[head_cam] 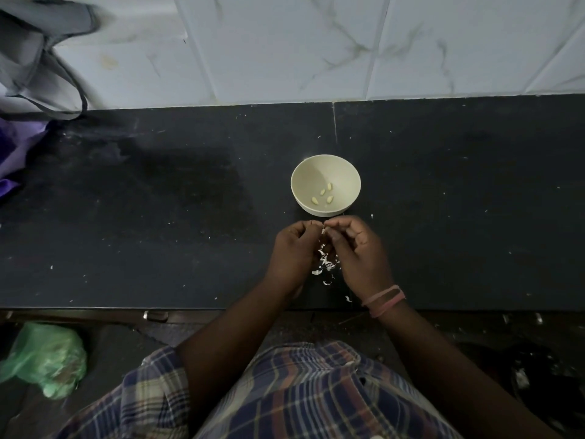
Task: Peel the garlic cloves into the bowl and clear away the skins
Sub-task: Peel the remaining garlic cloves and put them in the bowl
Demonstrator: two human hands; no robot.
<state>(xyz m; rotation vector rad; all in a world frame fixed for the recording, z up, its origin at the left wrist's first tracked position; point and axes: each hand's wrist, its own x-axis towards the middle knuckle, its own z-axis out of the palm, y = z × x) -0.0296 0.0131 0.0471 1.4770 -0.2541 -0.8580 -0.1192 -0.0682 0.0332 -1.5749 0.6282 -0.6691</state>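
A pale round bowl [345, 172] stands on the black counter [158, 217] with several peeled garlic cloves [323, 196] lying in its bottom. Just in front of it my left hand [292, 251] and my right hand [357, 251] meet fingertip to fingertip, pinching a small garlic clove [323, 230] between them; only a sliver of its white skin shows. Below the hands a scatter of white skin flakes [326, 264] lies on the counter.
A grey cloth bag [34, 58] and a purple bag [15, 147] sit at the far left by the tiled wall. A green plastic bag [47, 359] lies on the floor below the counter edge. Tiny skin specks dot the counter.
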